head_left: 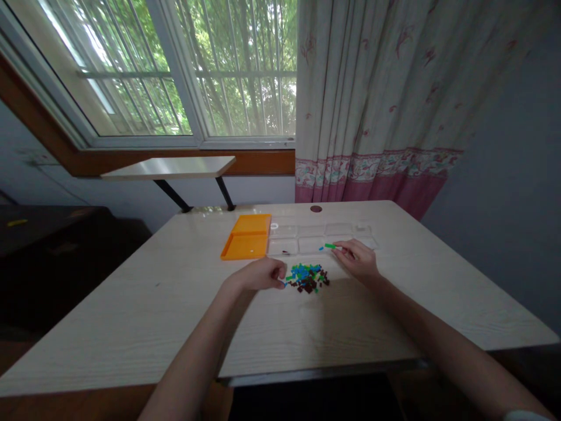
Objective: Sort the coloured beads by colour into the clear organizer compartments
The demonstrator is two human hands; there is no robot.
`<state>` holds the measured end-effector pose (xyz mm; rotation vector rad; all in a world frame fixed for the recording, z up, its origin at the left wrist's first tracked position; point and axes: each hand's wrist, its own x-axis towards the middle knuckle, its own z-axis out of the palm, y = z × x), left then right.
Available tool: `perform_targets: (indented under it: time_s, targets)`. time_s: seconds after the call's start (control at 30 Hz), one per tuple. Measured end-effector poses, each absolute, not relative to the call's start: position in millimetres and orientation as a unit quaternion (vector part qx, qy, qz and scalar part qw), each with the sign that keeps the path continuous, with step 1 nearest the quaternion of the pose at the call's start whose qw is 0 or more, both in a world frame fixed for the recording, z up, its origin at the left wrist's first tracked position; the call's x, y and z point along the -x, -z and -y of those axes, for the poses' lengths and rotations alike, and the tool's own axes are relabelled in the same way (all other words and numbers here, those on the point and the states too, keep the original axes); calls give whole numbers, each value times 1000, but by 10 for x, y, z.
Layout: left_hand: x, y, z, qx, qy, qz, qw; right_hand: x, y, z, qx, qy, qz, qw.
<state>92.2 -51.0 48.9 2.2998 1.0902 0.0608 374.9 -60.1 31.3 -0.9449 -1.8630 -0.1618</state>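
A small heap of blue, green and dark brown toy building bricks (309, 277) lies on the table. At its left edge, my left hand (264, 273) is closed in a pinch, with a small blue brick (286, 285) at the fingertips. My right hand (358, 258) pinches a long green brick (330, 245) over the front of a clear compartment tray (298, 238). Just left of the green brick, a small blue brick (321, 248) shows in the tray. One front compartment on the left holds a dark brown piece (285, 252).
An orange case (245, 246) stands against the tray's left side. The pale wooden table (153, 316) has a round dark grommet (316, 209) at its back. A raised shelf (175, 166) on black brackets rises at the back left, below the window; a curtain (372, 117) hangs behind.
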Motion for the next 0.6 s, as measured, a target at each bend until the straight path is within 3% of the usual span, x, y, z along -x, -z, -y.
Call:
perform_targets:
  time_s: [0.4,0.6]
  targets:
    - [-976,-549,548,-868,-28,-421,263,-3758,-320,600,405,53,768,494]
    - [-983,-546,559,-870,-30,-426,247,-3957,-291,389,501,39,759,414]
